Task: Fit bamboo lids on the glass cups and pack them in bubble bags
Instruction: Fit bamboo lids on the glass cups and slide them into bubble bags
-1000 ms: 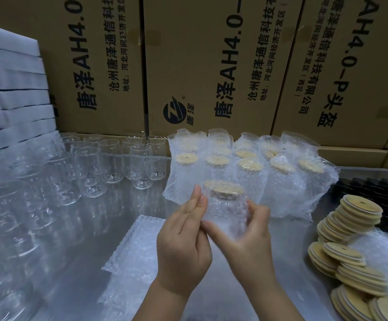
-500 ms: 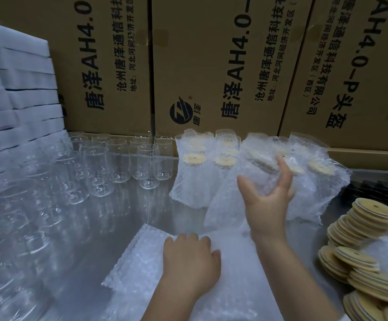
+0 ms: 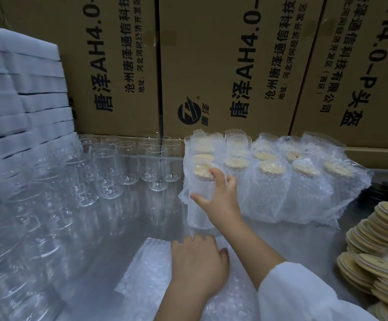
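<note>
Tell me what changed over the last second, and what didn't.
The right hand carried the bagged cup from in front of the body out to the left end of the packed cups, still gripping it. The left hand let go and dropped onto the bubble bags. Empty glasses and bamboo lids stayed put.

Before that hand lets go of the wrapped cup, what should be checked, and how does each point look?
1. Round bamboo lid sits on the bubble-bagged glass cup: ok.
2. Cup fully inside the bag: ok.
3. Right hand grips it: ok.
4. Cup's base down on the shiny metal table: cannot tell.
5. Left hand on the stack of flat clear bubble bags for the next one: ok.
</note>
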